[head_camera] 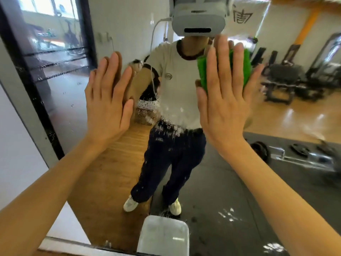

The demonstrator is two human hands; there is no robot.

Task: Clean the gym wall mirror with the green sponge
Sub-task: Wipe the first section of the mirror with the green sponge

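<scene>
The wet mirror (pixel 239 163) fills the view. The left hand (pixel 108 100) lies flat against the glass — fingers straight, holding nothing. The right hand (pixel 224 97) presses the sponge (pixel 239 69) to the mirror, fingers straight.

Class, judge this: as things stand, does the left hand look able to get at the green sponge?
Probably yes. The left hand lies flat and free on the mirror, with bare glass between it and the green sponge, though the right hand covers most of the sponge.
</scene>
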